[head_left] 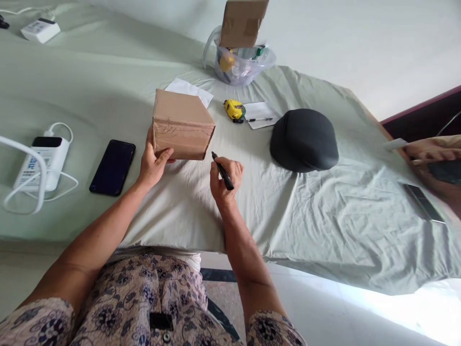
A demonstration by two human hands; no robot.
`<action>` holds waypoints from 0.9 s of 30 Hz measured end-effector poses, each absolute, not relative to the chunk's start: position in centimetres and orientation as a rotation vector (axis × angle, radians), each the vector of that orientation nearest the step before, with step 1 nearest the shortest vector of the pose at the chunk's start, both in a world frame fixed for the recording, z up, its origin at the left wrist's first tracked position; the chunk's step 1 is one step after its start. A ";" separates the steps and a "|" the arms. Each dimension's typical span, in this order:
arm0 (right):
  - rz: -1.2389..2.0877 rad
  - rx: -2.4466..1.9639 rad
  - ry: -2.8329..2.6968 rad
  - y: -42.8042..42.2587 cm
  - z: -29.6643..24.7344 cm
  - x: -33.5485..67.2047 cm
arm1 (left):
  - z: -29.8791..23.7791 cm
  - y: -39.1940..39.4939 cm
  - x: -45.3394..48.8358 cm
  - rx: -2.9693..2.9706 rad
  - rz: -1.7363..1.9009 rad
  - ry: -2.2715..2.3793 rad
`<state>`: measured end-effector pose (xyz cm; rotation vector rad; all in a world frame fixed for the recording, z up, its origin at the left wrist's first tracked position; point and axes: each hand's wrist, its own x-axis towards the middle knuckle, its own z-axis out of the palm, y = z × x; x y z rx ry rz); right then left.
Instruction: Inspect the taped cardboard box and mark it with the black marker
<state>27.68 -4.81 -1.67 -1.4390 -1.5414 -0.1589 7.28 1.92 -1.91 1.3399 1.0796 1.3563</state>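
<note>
A brown cardboard box (183, 137) is gripped at its lower left corner by my left hand (153, 163), thumb on the near face and the other fingers partly hidden behind it. The near face is creased. In my right hand (226, 180) is a black marker pen (222, 170), its tip pointing up and left, just right of the box's lower right corner and apart from it. Behind the box lies a white sheet of paper (190, 90). A dark smartphone (113, 167) rests left of my left hand.
A yellow tape measure (234, 109) sits by a paper pad (261, 115) with a pen (260, 119). Right stands a black cap (306, 139); behind, a clear plastic basket (245, 67) holding a carton (243, 24). White power banks (46, 161) with cables lie left. Another person's hand (432, 149) shows far right.
</note>
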 end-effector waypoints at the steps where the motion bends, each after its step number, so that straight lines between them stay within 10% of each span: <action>1: -0.129 -1.421 -1.541 -4.9 -1.6 27.7 | -2.0 1.9 7.3 1.342 1.357 1.079; 8: -0.039 -1.136 -1.801 -4.7 -1.7 26.8 | -3.0 2.5 6.9 1.445 1.308 1.172; 27: 0.108 -2.144 -1.516 -2.0 -5.2 31.8 | -3.3 4.3 3.4 1.820 1.436 1.604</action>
